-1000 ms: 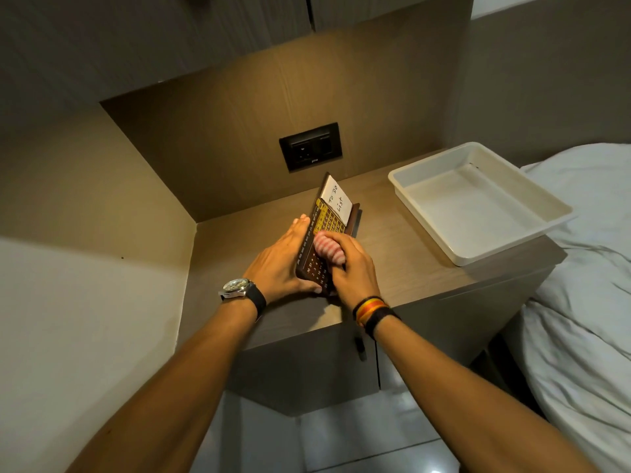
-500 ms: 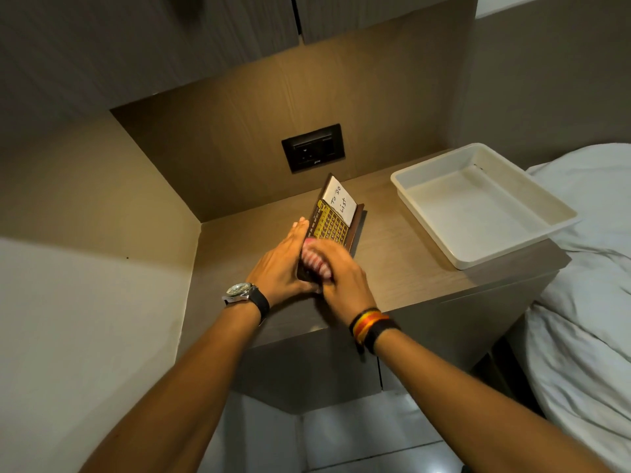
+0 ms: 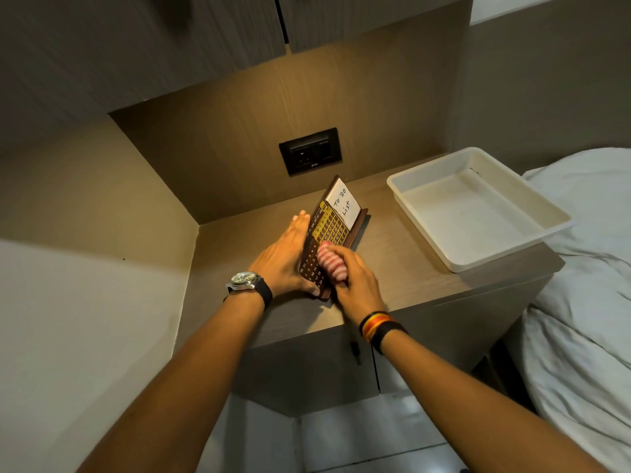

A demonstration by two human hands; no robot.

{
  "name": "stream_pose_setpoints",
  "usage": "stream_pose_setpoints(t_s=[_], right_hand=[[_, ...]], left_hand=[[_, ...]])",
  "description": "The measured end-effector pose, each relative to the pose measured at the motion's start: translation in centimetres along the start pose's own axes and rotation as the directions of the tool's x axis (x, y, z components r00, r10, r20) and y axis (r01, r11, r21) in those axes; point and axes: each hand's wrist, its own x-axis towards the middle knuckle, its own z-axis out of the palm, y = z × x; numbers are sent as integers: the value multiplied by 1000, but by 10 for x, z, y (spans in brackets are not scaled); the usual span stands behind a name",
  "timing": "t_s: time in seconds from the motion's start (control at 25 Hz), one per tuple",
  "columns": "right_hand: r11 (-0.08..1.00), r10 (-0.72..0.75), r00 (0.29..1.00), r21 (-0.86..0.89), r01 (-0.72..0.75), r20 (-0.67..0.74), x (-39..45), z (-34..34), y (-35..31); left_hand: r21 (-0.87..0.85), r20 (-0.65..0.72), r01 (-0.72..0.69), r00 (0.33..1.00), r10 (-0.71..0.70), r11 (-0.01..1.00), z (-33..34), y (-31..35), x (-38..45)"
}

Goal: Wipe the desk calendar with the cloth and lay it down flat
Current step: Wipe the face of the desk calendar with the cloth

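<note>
The desk calendar [image 3: 333, 223] is dark brown with yellow date squares and a white "To Do List" note at its far end. It stands tilted on the wooden bedside counter [image 3: 403, 268]. My left hand [image 3: 283, 261] braces its back and left edge, thumb under the near corner. My right hand [image 3: 358, 285] is closed on a rolled red-and-white striped cloth [image 3: 331, 261], pressing it against the near part of the calendar's face. The cloth and my right hand hide the calendar's near right portion.
An empty white plastic tray [image 3: 478, 206] sits on the counter's right side. A black wall socket [image 3: 310, 151] is behind the calendar. Overhead cabinets hang above. A bed with white bedding [image 3: 580, 302] lies to the right. Cabinet doors are below the counter.
My right hand and the cloth slid toward me along the calendar's face, then back up a little. My left hand has stayed on the calendar.
</note>
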Motion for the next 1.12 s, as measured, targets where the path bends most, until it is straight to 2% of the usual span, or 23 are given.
stream_pose_setpoints(t_s=[0.12, 0.28, 0.4, 0.52, 0.68, 0.72, 0.8, 0.96, 1.12], right_hand=[[997, -69, 998, -37, 69, -13, -3, -2, 6], [997, 71, 991, -31, -75, -117, 19, -6, 1], [998, -16, 999, -62, 14, -36, -23, 16, -8], [994, -96, 995, -43, 96, 20, -28, 2, -8], [996, -1, 977, -91, -19, -213, 59, -32, -23], [992, 11, 975, -117, -38, -224, 79, -36, -30], [983, -19, 987, -183, -11, -158, 94, -28, -40], [957, -155, 988, -251, 147, -9, 51, -5, -34], [973, -40, 993, -230, 15, -107, 73, -15, -31]], left_hand=[[11, 20, 0, 1000, 0, 1000, -1, -1, 1], [8, 20, 7, 1000, -7, 1000, -2, 2, -1], [-9, 8, -2, 1000, 2, 1000, -2, 0, -2], [-17, 3, -10, 1000, 10, 1000, -2, -3, -3], [-39, 7, 4, 1000, -4, 999, 1, -5, -3], [-38, 11, 6, 1000, -6, 999, 1, -5, -2], [-36, 14, 4, 1000, -3, 999, 3, -4, -2], [-105, -32, 13, 999, -16, 994, 6, -2, -2], [-87, -10, 18, 1000, -19, 996, 7, 1, 0]])
